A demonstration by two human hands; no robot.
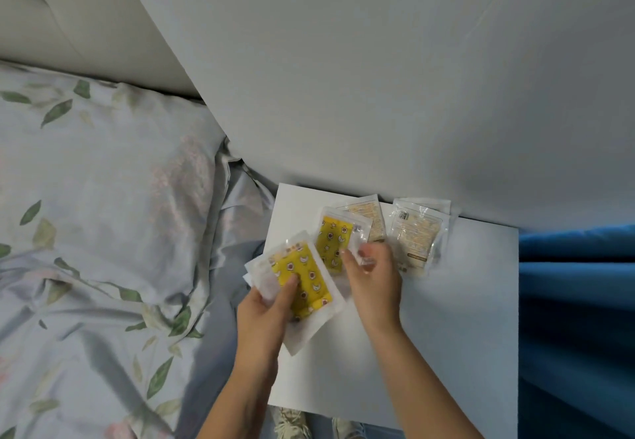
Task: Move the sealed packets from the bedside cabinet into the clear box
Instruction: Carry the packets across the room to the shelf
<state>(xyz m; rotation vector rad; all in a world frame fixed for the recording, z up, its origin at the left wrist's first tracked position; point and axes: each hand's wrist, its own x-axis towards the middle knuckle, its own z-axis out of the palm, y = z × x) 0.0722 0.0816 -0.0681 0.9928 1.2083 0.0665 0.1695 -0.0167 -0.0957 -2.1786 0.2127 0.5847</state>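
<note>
Both hands work over the white cabinet point(429, 335): left hand point(266, 315) grips a yellow packet point(302, 287) on a small stack, right hand point(374, 277) pinches a second yellow packet point(335, 239); two beige packets point(417, 235) lie by the wall

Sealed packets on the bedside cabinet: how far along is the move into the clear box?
Nothing looks delivered; no clear box is in view. In hand: the left hand grips a yellow packet with more beneath, and the right hand pinches a second yellow packet. Left: two beige packets lying on the cabinet.
</note>
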